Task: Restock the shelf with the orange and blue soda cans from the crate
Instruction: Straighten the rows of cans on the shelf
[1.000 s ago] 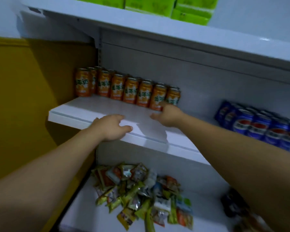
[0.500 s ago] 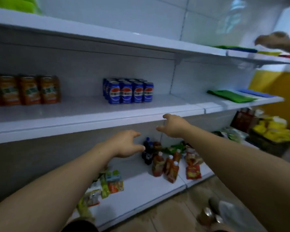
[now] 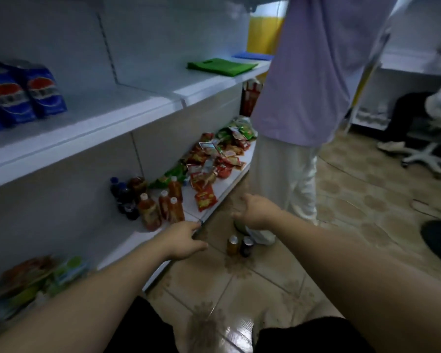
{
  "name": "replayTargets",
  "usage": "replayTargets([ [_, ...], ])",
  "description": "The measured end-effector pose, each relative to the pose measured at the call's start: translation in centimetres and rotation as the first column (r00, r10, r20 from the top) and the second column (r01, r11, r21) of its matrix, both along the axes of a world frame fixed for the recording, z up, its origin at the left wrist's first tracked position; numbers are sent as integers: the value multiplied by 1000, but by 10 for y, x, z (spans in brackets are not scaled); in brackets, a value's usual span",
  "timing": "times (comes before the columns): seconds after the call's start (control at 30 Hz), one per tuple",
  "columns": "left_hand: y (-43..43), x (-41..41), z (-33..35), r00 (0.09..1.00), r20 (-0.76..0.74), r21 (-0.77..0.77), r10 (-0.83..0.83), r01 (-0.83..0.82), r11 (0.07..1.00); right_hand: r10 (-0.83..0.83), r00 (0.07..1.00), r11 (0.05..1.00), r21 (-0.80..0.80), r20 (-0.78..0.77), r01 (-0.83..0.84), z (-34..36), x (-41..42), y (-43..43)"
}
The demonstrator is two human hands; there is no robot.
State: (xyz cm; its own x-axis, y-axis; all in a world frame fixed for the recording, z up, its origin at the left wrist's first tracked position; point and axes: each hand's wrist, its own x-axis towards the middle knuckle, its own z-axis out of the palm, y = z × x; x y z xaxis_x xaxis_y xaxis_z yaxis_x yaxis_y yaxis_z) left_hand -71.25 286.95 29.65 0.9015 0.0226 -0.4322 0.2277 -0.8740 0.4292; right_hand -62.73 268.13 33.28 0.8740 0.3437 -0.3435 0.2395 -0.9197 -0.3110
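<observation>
Both arms reach out low over the tiled floor [image 3: 265, 284]. Left hand [image 3: 181, 240] is empty, fingers [image 3: 192, 226] spread loose and pointing forward, just off the front edge of the bottom shelf [image 3: 192, 206]. Right hand [image 3: 256, 212] is empty too, palm turned inward, fingers [image 3: 238, 214] relaxed and slightly bent, gripping nothing.

An orange can [image 3: 232, 244] and a dark can [image 3: 247, 245] stand upright on the floor, side by side; whether they touch is unclear, and the dark one's colour is too dim to call. In the picture they sit just below the right hand's fingers and to the right of the left hand's fingertips, so between the two hands and nearer the right. Neither hand touches them.

Blue cans [image 3: 23, 95] stand grouped at the far left of the middle shelf [image 3: 127, 103], blurred and well apart from both hands. A green bag [image 3: 222, 65] lies flat further along that shelf.

On the bottom shelf are bottles [image 3: 148, 207] with red-orange and dark contents standing near the left hand, then a heap of snack packets [image 3: 214, 159] beyond them.

A person in a purple top [image 3: 311, 72] and white trousers stands at the shelf end, just behind the right hand. An office chair [image 3: 428, 154] base shows far right.
</observation>
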Motion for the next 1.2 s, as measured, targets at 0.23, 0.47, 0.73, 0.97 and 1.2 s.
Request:
replayTargets([
  [0.23, -6, 52, -70, 990, -132, -53, -60, 53, 997, -100, 983, 993, -75, -152, 90, -75, 41, -24],
  [0.47, -1, 114, -155, 983, -181, -108, -41, 22, 994, -79, 985, 996, -59, -156, 70, -166, 98, -14],
  [0.73, 5, 197, -287, 966, -258, -185, 13, -62, 981, -98, 981, 995, -34, -168, 94, -320, 178, 3],
  [0.97, 10, 240, -385, 963, -271, -236, 0, -67, 970, -157, 959, 987, -28, -237, 155, -450, 227, 18],
  [1.2, 25, 242, -434, 937, -346, -266, 40, -139, 954, -1, 990, 952, -304, -140, -43, -521, 244, 29],
])
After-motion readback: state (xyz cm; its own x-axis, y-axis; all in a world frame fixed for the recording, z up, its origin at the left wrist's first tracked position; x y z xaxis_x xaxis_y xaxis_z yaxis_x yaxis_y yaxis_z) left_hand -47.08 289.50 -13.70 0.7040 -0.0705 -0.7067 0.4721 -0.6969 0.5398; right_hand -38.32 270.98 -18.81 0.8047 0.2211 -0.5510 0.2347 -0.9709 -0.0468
